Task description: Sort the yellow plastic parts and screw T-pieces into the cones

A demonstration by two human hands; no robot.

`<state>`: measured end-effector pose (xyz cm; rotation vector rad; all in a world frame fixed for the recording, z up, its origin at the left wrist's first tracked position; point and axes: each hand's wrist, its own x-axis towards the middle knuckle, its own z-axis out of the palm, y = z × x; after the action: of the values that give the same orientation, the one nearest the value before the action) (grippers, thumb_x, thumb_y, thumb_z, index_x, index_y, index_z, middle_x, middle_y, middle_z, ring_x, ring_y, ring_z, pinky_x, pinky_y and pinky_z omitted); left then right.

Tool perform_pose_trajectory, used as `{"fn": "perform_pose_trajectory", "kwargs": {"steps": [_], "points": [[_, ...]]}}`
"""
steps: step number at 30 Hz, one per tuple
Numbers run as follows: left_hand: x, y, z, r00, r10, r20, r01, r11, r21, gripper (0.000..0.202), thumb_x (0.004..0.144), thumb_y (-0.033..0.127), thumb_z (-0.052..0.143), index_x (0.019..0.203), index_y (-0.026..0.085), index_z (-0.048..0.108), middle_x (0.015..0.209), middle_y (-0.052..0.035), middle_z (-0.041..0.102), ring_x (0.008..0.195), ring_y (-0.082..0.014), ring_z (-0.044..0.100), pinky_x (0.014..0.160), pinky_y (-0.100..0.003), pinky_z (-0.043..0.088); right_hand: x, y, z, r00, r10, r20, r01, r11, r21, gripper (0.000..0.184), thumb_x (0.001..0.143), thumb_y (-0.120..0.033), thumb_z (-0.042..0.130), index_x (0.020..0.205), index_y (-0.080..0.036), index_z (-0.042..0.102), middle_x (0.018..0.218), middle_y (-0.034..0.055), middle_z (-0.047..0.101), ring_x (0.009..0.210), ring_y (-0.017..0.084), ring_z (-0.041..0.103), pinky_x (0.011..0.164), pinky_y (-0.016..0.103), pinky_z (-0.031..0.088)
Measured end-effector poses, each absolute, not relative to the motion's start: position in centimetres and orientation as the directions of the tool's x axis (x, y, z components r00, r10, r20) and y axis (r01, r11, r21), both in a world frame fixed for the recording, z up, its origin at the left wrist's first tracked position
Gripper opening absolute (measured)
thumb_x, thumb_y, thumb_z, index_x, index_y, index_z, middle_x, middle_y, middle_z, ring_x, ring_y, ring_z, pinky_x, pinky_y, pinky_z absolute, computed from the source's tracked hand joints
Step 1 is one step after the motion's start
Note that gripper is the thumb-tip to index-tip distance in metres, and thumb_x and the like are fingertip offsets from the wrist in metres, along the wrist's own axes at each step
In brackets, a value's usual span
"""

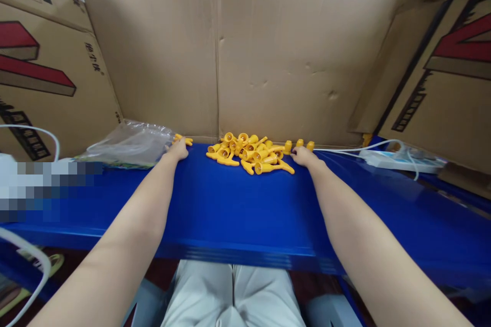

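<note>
Blue table (245, 209), cardboard (291, 61) behind yellow parts (250, 154)

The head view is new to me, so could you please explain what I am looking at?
There is no machine here: a person works with bare hands, and a camera worn on the head looks forward and down. On the blue table lies a pile of yellow pieces, with cardboard standing behind. The left hand is at some yellow pieces beside a clear plastic bag; the right hand is at short upright yellow pieces. Whether either hand grips anything is hard to tell.
</note>
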<state>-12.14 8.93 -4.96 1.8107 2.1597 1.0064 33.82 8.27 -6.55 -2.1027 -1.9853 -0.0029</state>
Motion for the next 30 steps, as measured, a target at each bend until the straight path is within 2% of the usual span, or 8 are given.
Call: {"fn": "perform_pose_trajectory", "kwargs": {"steps": [3,7,13,18,22,25,28,30], "points": [[-12.6,8.8,-5.1,-0.225,0.953,0.203,0.922,0.141,0.361,0.077,0.073,0.004,0.056,0.148,0.015,0.039,0.145,-0.023,0.046,0.137,-0.0396,0.04,0.114,-0.058,0.025,33.6,7.7,-6.7,0.14,0.967,0.212,0.966,-0.086,-0.244,0.03,0.092,-0.036,0.05,0.107,-0.019,0.069,0.116,0.0167,0.065,0.11,0.033,0.06,0.089,0.043,0.047],[-12.7,8.8,-5.2,-0.168,0.97,0.178,0.961,0.121,0.248,0.071,0.082,0.012,0.048,0.152,0.012,0.031,0.149,-0.0219,0.042,0.136,-0.0341,0.043,0.109,-0.043,0.037,33.3,7.0,-6.8,0.23,0.936,0.267,0.941,-0.143,-0.308,0.029,0.09,-0.04,0.054,0.104,-0.019,0.068,0.118,0.0149,0.065,0.113,0.031,0.059,0.091,0.042,0.046],[-12.4,8.7,-5.3,-0.19,0.953,0.238,0.97,0.145,0.193,0.059,0.085,0.026,0.048,0.144,0.027,0.045,0.146,-0.0177,0.047,0.136,-0.0412,0.04,0.107,-0.063,0.03,33.1,6.4,-6.7,0.195,0.927,0.32,0.937,-0.081,-0.339,0.021,0.087,-0.03,0.053,0.092,-0.019,0.069,0.103,0.0113,0.071,0.101,0.028,0.064,0.083,0.037,0.048],[-11.3,8.4,-3.9,-0.219,0.96,0.173,0.97,0.194,0.149,0.065,0.082,0.028,0.056,0.146,0.026,0.044,0.147,-0.0205,0.045,0.14,-0.0422,0.033,0.111,-0.067,0.016,32.3,6.9,-7.1,0.01,0.944,0.33,0.908,0.13,-0.398,0.029,0.085,-0.022,0.048,0.102,-0.023,0.072,0.107,0.0086,0.071,0.102,0.025,0.064,0.089,0.036,0.047],[-9.5,8.5,-2.0,-0.289,0.951,0.111,0.943,0.262,0.206,0.069,0.06,0.017,0.073,0.129,0.022,0.063,0.138,-0.0225,0.054,0.14,-0.048,0.028,0.109,-0.067,0.023,31.7,7.7,-7.3,-0.005,0.963,0.268,0.936,0.099,-0.338,0.038,0.083,-0.024,0.05,0.116,-0.026,0.069,0.116,0.0117,0.068,0.117,0.033,0.057,0.096,0.046,0.044],[-8.0,8.6,-0.7,-0.266,0.951,0.159,0.915,0.197,0.352,0.048,0.056,0.02,0.076,0.103,0.023,0.073,0.115,-0.0201,0.069,0.129,-0.0466,0.047,0.102,-0.059,0.038,31.5,8.0,-7.3,0.053,0.963,0.264,0.97,0.012,-0.242,0.041,0.085,-0.029,0.049,0.121,-0.023,0.067,0.126,0.0161,0.061,0.125,0.038,0.049,0.1,0.054,0.04],[-6.5,8.2,0.5,-0.197,0.949,0.245,0.83,0.029,0.558,0.028,0.054,0.02,0.077,0.081,0.024,0.073,0.089,-0.0137,0.074,0.111,-0.0393,0.062,0.093,-0.046,0.048,31.3,7.8,-7.2,0.115,0.959,0.258,0.981,-0.068,-0.183,0.042,0.09,-0.035,0.045,0.124,-0.02,0.065,0.139,0.0175,0.051,0.131,0.04,0.042,0.104,0.059,0.034],[-5.4,7.5,1.3,-0.084,0.976,0.202,0.857,-0.033,0.514,0.023,0.051,0.014,0.076,0.071,0.023,0.07,0.085,-0.0113,0.075,0.109,-0.037,0.064,0.092,-0.042,0.049,31.2,7.7,-7.3,0.158,0.957,0.243,0.976,-0.114,-0.186,0.046,0.092,-0.038,0.042,0.126,-0.016,0.063,0.143,0.0201,0.046,0.134,0.041,0.038,0.105,0.061,0.03]]}}
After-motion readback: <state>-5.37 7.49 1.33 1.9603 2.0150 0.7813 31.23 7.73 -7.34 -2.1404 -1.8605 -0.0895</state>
